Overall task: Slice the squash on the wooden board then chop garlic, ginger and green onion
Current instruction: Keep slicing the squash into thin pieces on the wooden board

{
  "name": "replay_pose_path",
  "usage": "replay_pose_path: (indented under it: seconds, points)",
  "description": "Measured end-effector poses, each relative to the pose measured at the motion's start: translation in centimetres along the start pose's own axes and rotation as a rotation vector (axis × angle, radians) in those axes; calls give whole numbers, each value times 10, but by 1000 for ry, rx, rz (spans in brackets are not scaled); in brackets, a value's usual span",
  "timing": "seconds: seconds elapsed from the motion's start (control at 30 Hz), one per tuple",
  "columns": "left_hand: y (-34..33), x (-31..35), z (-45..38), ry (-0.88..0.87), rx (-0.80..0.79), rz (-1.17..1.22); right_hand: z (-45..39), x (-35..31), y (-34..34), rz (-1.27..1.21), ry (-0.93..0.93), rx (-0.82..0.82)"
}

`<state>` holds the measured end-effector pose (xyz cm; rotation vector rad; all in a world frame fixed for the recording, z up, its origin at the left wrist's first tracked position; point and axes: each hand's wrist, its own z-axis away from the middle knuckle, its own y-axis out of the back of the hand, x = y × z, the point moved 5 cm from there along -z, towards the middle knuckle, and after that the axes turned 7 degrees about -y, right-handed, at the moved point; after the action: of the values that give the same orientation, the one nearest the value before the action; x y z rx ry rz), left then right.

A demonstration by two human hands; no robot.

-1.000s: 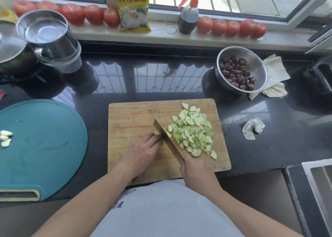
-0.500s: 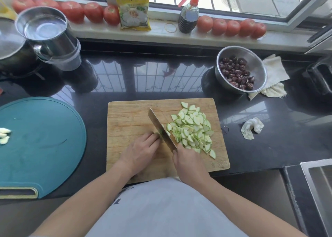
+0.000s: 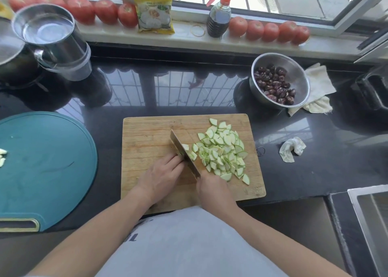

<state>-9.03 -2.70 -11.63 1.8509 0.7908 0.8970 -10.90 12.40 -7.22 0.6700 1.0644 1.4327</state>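
Observation:
A wooden board (image 3: 147,134) lies in front of me on the dark counter. A heap of thin, pale green squash slices (image 3: 222,151) covers its right half. My right hand (image 3: 214,190) grips the handle of a cleaver (image 3: 180,146), whose blade stands edge-down just left of the heap, with a slice or two against its right face. My left hand (image 3: 161,176) rests on the board left of the blade, fingertips touching it; anything beneath the fingers is hidden. Peeled garlic cloves (image 3: 2,157) lie at the left edge of a round teal board (image 3: 46,167).
A steel bowl (image 3: 294,67) of dark dried dates sits behind the board on the right, on a cloth. A crumpled rag (image 3: 291,148) lies right of the board. A steel jug (image 3: 48,31), tomatoes (image 3: 105,11), a yellow packet (image 3: 154,10) and a spray bottle (image 3: 218,18) stand at the back. A sink (image 3: 369,213) is at the right.
The cleaver has shifted slightly left and away from me along the board, both hands moving with it. The slice heap looks much the same.

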Motion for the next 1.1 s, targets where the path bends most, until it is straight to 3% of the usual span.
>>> replay_pose_path:
  seconds: [0.23,0.63,0.83,1.1]
  points:
    - [3,2,1,12,7,-15,6,8,10,-66,19,31]
    - [-4,-1,3,15,-10,-22,20,20,2,103,44,-17]
    - [-2,0,4,2,-9,-25,-8,-12,3,-35,16,10]
    - [-1,1,4,-5,63,-36,25,15,16,-84,67,-6]
